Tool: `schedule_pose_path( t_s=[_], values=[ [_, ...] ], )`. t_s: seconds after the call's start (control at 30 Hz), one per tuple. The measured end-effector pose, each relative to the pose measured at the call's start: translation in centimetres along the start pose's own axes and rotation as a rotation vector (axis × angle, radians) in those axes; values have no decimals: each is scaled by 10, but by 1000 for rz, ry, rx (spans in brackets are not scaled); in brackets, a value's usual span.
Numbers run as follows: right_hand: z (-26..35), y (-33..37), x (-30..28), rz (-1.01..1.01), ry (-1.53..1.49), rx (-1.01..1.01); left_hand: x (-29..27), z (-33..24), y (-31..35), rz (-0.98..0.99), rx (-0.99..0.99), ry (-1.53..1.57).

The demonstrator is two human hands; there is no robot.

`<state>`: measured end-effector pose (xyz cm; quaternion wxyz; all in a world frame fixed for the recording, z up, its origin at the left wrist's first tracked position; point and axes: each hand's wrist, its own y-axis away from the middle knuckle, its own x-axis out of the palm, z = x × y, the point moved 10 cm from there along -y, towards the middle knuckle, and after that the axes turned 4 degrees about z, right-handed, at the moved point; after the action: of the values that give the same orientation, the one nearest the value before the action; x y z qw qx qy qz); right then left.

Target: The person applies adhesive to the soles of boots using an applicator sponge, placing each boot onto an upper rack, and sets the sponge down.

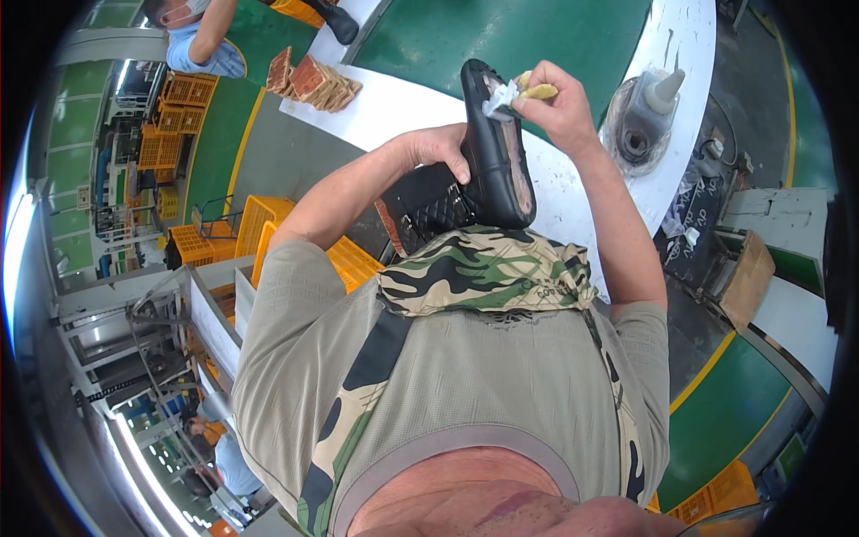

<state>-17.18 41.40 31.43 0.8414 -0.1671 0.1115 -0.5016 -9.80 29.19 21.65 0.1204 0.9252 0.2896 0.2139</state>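
Black boot (pixel 486 174) is gripped by the left hand (pixel 440 150), sole (pixel 515 166) turned right, and some yellow-and-white tool (pixel 502 103) is pinched against it by the right hand (pixel 557 106). Nozzled bottle (pixel 637 109) is parked right.

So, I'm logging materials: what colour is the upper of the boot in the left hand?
The boot's upper is black, seen best in the head view.

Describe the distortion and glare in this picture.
Head view: strong fisheye bending, with the white tabletop curving at its right edge and the corners black; head view: a light strip glares near the left rim; head view: the black boot shows soft highlights, its outline reasonably clear.
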Motion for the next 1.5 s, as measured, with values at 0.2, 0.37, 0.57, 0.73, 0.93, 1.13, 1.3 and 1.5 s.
schedule_pose_path(
  t_s=[0.2, 0.37, 0.57, 0.73, 0.93, 1.13, 1.3, 1.5],
  values=[
    [-12, 50, 7, 79, -143, 92, 3, 15, -2, -76, -21, 23],
    [-14, 76, 8, 107, -177, 132, 5, 30, -5, -94, -41, 53],
    [-14, 106, 9, 176, -220, 164, 7, 49, -13, -107, -71, 89],
    [-13, 121, 9, 219, -261, 164, 14, 64, -20, -108, -71, 212],
    [-16, 136, 2, 220, -290, 128, 16, 72, -22, -117, -42, 250],
    [-29, 143, -2, 194, -283, 146, 6, 85, -15, -107, -41, 270],
    [-49, 140, -7, 52, -198, 137, 2, 86, -6, -146, -34, 321],
    [-76, 129, 0, -92, -122, 204, -3, 79, 9, -164, 92, 315]
  ],
)
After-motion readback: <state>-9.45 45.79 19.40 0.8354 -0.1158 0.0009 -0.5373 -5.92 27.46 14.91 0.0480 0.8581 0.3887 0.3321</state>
